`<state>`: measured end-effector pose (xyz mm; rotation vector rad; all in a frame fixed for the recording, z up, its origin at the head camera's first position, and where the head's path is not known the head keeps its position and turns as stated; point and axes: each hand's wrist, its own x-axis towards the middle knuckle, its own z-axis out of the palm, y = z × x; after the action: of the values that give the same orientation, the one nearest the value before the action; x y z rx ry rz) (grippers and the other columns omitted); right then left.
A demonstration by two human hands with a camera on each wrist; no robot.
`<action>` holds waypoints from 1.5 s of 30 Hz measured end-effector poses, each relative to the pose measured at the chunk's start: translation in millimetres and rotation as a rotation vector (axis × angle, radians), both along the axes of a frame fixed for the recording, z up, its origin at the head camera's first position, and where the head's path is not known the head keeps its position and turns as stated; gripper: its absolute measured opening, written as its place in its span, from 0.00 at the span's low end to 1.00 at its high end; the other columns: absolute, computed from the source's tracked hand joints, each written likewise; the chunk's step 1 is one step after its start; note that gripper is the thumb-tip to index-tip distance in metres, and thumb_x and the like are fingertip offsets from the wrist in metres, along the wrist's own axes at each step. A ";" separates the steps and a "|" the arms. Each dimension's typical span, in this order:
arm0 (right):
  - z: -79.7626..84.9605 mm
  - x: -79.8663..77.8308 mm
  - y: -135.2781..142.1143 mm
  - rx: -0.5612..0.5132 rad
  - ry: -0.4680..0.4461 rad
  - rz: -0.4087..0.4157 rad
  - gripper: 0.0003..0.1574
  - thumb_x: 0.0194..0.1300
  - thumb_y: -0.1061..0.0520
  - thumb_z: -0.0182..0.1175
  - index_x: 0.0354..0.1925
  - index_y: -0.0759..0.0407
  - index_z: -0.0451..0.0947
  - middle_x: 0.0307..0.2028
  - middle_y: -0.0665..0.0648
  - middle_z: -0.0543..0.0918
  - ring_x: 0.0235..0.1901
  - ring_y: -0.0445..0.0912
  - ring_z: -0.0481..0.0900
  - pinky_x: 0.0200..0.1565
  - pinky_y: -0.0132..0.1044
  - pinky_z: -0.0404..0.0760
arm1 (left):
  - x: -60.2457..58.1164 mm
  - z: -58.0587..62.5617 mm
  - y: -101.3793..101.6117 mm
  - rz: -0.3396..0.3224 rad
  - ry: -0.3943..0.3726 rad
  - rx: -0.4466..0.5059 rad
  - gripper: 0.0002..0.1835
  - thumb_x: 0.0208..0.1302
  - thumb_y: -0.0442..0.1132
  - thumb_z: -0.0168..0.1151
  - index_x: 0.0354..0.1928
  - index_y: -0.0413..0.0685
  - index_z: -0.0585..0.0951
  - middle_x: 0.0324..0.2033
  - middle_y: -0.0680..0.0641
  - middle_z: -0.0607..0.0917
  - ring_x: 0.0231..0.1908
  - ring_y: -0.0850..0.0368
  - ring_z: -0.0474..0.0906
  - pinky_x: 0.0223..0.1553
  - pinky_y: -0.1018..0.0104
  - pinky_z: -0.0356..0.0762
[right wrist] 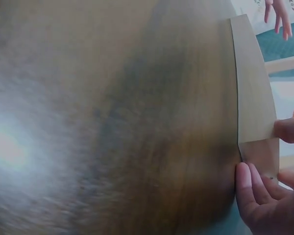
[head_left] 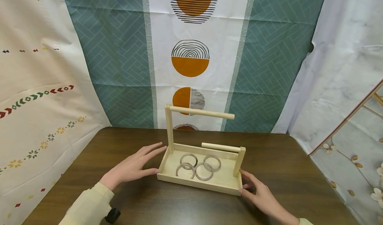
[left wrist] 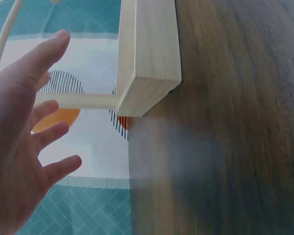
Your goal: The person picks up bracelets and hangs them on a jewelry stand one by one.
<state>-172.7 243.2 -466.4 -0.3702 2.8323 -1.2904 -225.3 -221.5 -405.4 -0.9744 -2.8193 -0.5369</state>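
A pale wooden bangle stand (head_left: 197, 184) sits on the table, with a shallow tray base, a tall left post (head_left: 169, 128) carrying a long bar (head_left: 203, 112), and a short right post (head_left: 239, 161) carrying a lower bar (head_left: 221, 147). Several greyish translucent bangles (head_left: 204, 179) lie overlapping in the tray. My left hand (head_left: 134, 165) is beside the tray's left end, fingers extended and spread; the left wrist view shows the hand (left wrist: 19, 132) with nothing in its grasp. At the right front corner, my right hand (head_left: 260, 195) grips the tray's end between thumb and fingers (right wrist: 247, 188).
The dark brown wooden table (head_left: 179, 208) extends around the stand. Behind it hangs a green and white patterned cloth (head_left: 122, 52); other cloths hang at left and right. A small black object (head_left: 112, 215) shows by the left sleeve (head_left: 89, 203).
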 end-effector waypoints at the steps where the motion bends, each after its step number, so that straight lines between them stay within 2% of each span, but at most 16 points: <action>1: -0.1 -1.5 0.8 -0.004 0.010 0.018 0.43 0.63 0.49 0.68 0.71 0.54 0.64 0.62 0.67 0.77 0.42 0.32 0.81 0.38 0.28 0.77 | -0.4 0.6 1.2 -0.001 -0.006 -0.003 0.41 0.65 0.60 0.62 0.76 0.74 0.54 0.77 0.57 0.56 0.74 0.49 0.59 0.61 0.43 0.74; 4: 0.6 -6.8 2.7 -0.046 0.012 0.086 0.42 0.65 0.52 0.66 0.72 0.60 0.62 0.63 0.72 0.75 0.42 0.32 0.81 0.37 0.29 0.79 | -1.7 2.3 4.7 -0.012 -0.018 -0.005 0.41 0.65 0.60 0.61 0.76 0.75 0.54 0.77 0.56 0.56 0.74 0.49 0.59 0.61 0.43 0.74; 8: 3.1 -12.7 3.0 -0.125 -0.057 0.135 0.43 0.66 0.55 0.64 0.73 0.64 0.59 0.65 0.77 0.70 0.42 0.33 0.81 0.34 0.30 0.80 | -3.2 3.2 8.5 -0.033 -0.027 0.000 0.41 0.65 0.56 0.64 0.76 0.74 0.54 0.76 0.53 0.58 0.74 0.49 0.59 0.61 0.44 0.74; 13: 6.1 -17.6 2.6 -0.171 -0.107 0.166 0.43 0.67 0.57 0.63 0.73 0.66 0.57 0.66 0.79 0.67 0.43 0.35 0.80 0.33 0.31 0.81 | -4.9 3.3 11.3 -0.054 -0.030 -0.005 0.42 0.65 0.55 0.64 0.76 0.70 0.56 0.76 0.50 0.59 0.73 0.47 0.59 0.62 0.43 0.72; 19: 7.7 -26.7 1.5 -0.194 -0.134 0.210 0.43 0.67 0.59 0.61 0.73 0.68 0.56 0.66 0.80 0.65 0.44 0.38 0.80 0.35 0.33 0.81 | -7.7 4.8 14.7 -0.066 -0.022 -0.035 0.41 0.65 0.59 0.62 0.77 0.65 0.58 0.76 0.52 0.58 0.73 0.48 0.61 0.62 0.45 0.74; 23: 8.4 -31.5 -0.8 -0.197 -0.152 0.199 0.43 0.66 0.60 0.61 0.73 0.67 0.56 0.67 0.79 0.65 0.43 0.37 0.80 0.35 0.35 0.81 | -9.7 5.7 18.1 -0.076 -0.021 -0.040 0.41 0.65 0.60 0.62 0.77 0.66 0.57 0.76 0.54 0.58 0.73 0.48 0.61 0.63 0.45 0.73; 29: 8.1 -34.5 -4.2 -0.192 -0.132 0.189 0.41 0.66 0.62 0.60 0.72 0.69 0.57 0.66 0.79 0.66 0.44 0.38 0.80 0.36 0.33 0.81 | -12.2 6.3 22.9 -0.079 -0.034 -0.050 0.41 0.65 0.60 0.61 0.77 0.68 0.57 0.76 0.54 0.58 0.72 0.48 0.61 0.63 0.45 0.73; 38: 6.0 -36.8 -16.5 -0.141 -0.176 -0.001 0.40 0.68 0.57 0.61 0.73 0.63 0.59 0.66 0.71 0.71 0.42 0.44 0.81 0.33 0.34 0.80 | -25.5 17.1 33.9 -0.096 -0.054 -0.090 0.39 0.66 0.58 0.62 0.76 0.67 0.58 0.76 0.52 0.59 0.73 0.45 0.60 0.63 0.42 0.72; 41: 5.1 -37.6 -18.6 -0.129 -0.169 -0.031 0.40 0.67 0.58 0.62 0.72 0.62 0.61 0.65 0.69 0.73 0.39 0.44 0.80 0.31 0.33 0.79 | -30.9 20.2 37.9 -0.105 -0.074 -0.096 0.39 0.66 0.58 0.61 0.76 0.69 0.57 0.76 0.52 0.58 0.74 0.46 0.59 0.64 0.42 0.71; 45: 5.0 -37.9 -19.3 -0.125 -0.153 -0.032 0.40 0.66 0.59 0.63 0.72 0.63 0.62 0.64 0.69 0.74 0.37 0.43 0.79 0.30 0.32 0.78 | -36.4 21.0 43.0 -0.110 -0.108 -0.099 0.40 0.66 0.57 0.62 0.76 0.69 0.56 0.77 0.52 0.58 0.74 0.46 0.59 0.64 0.42 0.70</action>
<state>-210.6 223.9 -461.4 -0.2180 2.6506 -1.4393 -261.7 -178.6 -384.4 -1.1582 -2.9259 -0.4793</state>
